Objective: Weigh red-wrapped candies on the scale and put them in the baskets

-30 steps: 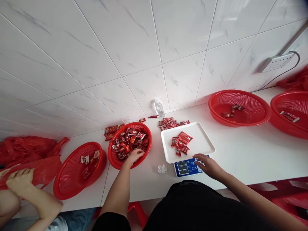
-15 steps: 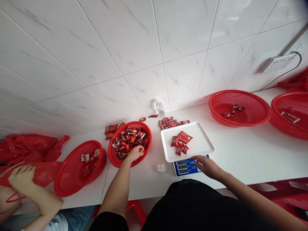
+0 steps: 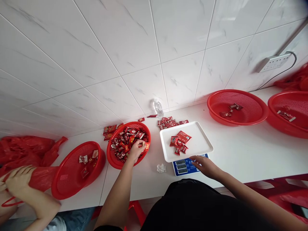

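My left hand (image 3: pixel 136 150) is inside the red basket (image 3: pixel 115 162) full of red wrapped candies (image 3: pixel 125 141), fingers pinched on a red candy (image 3: pixel 146 146) lifted near the basket's right rim. My right hand (image 3: pixel 204 165) rests on the blue front panel of the weighing scale (image 3: pixel 185 166), fingers spread and pointing left, holding nothing. The scale's white tray (image 3: pixel 199 144) carries a small heap of red candy packets (image 3: pixel 179 141).
A second red basket (image 3: pixel 69 183) with few candies sits left; two more red baskets (image 3: pixel 237 107) (image 3: pixel 287 114) stand at the right. Loose candies (image 3: pixel 169 122) and a water bottle (image 3: pixel 158 109) lie by the wall. Another person's hand (image 3: pixel 16 179) grips a red plastic bag (image 3: pixel 26 154). A crumpled tissue (image 3: pixel 161 167) lies near the scale.
My left hand dug into the candy basket, closed on a candy and lifted it toward the right rim. My right hand stayed on the scale panel. The other person's hand shifted on the bag.
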`<action>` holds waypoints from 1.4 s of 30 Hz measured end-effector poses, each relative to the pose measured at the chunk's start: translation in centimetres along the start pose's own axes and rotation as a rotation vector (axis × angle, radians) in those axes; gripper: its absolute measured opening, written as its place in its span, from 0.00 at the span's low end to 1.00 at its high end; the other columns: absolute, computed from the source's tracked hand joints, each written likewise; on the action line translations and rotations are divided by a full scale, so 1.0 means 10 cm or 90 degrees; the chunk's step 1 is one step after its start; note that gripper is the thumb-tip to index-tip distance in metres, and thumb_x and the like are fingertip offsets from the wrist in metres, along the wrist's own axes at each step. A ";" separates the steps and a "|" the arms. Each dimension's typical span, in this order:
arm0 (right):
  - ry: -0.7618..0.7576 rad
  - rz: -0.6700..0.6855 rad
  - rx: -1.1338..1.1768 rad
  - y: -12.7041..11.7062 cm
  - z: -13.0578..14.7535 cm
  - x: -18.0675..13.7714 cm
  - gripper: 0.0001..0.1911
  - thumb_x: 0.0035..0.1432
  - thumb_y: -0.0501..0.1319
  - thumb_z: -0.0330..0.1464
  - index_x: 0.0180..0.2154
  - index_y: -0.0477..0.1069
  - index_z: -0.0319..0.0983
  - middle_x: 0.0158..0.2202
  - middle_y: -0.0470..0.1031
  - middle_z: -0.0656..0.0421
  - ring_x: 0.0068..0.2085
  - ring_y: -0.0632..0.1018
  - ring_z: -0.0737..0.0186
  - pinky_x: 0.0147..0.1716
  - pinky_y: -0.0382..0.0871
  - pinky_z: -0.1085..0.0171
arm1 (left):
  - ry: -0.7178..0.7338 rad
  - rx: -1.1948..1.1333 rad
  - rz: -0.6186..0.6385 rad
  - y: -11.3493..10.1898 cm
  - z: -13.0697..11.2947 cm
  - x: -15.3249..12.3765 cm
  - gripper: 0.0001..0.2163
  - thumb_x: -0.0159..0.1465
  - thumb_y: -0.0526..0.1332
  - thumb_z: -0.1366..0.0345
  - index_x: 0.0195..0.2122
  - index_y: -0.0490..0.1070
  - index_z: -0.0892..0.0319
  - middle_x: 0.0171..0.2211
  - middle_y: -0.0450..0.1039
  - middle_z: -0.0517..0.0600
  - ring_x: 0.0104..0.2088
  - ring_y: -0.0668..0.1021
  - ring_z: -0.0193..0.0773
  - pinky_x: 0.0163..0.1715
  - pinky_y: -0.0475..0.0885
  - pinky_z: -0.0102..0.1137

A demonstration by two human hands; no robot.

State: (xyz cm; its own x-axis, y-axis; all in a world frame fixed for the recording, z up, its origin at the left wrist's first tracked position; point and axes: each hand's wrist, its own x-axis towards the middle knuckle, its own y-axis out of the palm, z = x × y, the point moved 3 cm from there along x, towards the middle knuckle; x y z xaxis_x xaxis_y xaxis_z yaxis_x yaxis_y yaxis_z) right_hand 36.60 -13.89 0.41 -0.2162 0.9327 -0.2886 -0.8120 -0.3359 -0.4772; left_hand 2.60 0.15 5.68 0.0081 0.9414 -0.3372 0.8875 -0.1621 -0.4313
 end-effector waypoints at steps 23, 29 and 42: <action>0.154 -0.051 0.394 0.13 -0.10 0.09 0.10 0.52 0.59 0.38 0.32 0.70 0.38 0.28 0.75 0.60 0.29 0.77 0.64 0.31 0.74 0.63 | -0.165 -0.237 0.338 1.73 0.03 -0.95 0.15 0.50 0.64 0.60 0.35 0.63 0.59 0.29 0.72 0.49 0.25 0.76 0.34 0.27 0.69 0.30; 0.147 -0.193 0.454 -0.21 -0.16 0.17 0.21 0.54 0.58 0.39 0.49 0.64 0.39 0.46 0.73 0.51 0.43 0.77 0.58 0.43 0.74 0.58 | -0.184 -0.246 0.296 1.59 0.05 -0.93 0.14 0.52 0.63 0.59 0.37 0.63 0.58 0.32 0.73 0.51 0.28 0.77 0.36 0.25 0.68 0.28; 0.009 0.018 0.132 0.16 0.24 -0.08 0.14 0.53 0.58 0.40 0.41 0.70 0.42 0.39 0.74 0.58 0.37 0.75 0.59 0.39 0.70 0.59 | -0.274 -0.412 0.324 1.71 -0.01 -1.03 0.17 0.50 0.63 0.68 0.40 0.60 0.55 0.33 0.66 0.46 0.27 0.76 0.31 0.31 0.70 0.31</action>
State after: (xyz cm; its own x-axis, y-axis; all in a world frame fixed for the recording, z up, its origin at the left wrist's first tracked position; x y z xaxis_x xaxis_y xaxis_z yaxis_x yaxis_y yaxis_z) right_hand 34.11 -14.83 1.88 -0.2349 0.9207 -0.3116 -0.9001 -0.3271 -0.2878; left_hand 17.74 -12.30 1.80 0.4105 0.5908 -0.6946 0.9092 -0.2070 0.3612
